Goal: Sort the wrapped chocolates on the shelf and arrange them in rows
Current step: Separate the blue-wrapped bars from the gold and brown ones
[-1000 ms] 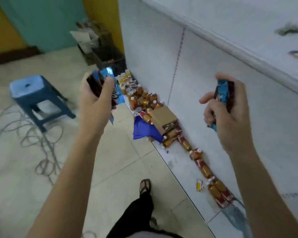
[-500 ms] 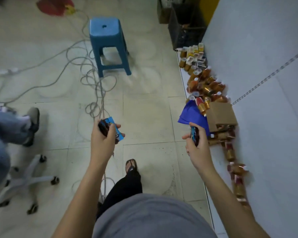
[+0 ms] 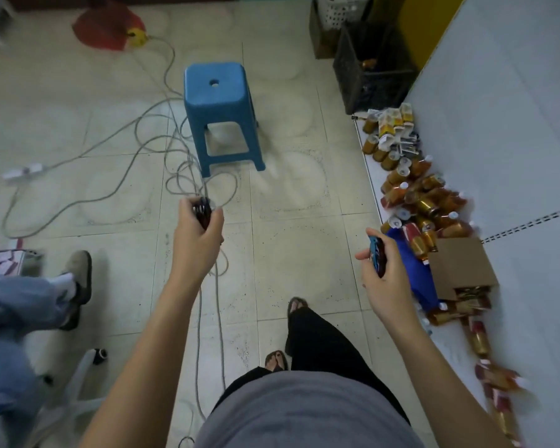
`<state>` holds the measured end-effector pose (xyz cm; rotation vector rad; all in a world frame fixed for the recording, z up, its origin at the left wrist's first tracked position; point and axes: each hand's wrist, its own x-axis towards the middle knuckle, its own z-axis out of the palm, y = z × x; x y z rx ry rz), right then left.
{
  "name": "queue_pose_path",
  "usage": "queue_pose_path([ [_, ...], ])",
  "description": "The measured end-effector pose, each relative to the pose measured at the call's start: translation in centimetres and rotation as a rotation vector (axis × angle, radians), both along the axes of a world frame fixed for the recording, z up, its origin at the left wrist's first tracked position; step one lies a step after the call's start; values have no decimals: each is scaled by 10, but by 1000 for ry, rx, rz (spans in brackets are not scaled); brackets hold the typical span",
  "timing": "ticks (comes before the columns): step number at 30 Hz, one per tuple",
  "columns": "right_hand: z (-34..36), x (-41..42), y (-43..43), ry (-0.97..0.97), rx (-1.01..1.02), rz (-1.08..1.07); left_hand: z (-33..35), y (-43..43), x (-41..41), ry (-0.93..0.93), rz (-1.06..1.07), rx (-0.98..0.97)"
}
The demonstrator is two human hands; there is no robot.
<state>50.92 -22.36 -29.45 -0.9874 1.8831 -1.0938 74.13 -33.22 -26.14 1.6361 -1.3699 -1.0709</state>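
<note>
Carrying step: your left hand grips a dark wrapped chocolate bundle, well left of the brown cardboard box. Your right hand grips a blue-wrapped chocolate pack just left of it. Next, probably set both on the white metal shelf by that box, in rows.

**Blue, amber and red on pale tile**

Near-black wrappers on the dark wrapped chocolates in the left hand. In the right hand, a blue wrapped chocolate with a dark edge. The stool is bright blue on a cream floor speckled with dark dots and crossed by grey cables. Along the white shelf are amber bottles with white caps, red-and-gold packs, a brown cardboard box and a deep blue bag. There's a black crate and a yellow panel.
</note>
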Motion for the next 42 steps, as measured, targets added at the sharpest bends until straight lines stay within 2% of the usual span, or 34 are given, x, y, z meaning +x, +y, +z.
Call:
queue_pose_path([
  [14,6,-51,-304,-7,-98,100,17,-259,-50,-107,36,-103],
  [20,22,-90,-376,51,-153,-25,21,-368,-100,-119,-46,-142],
  [26,27,-136,-427,89,-152,-309,25,-478,-194,-31,-345,-159],
  [32,47,-164,-455,136,-179,-703,51,-552,-305,54,-753,-184],
  [36,68,-174,-455,221,-215,-987,69,-569,-381,114,-1016,-329],
  [42,115,-189,-429,383,-269,-1267,115,-535,-475,305,-1359,-385],
])
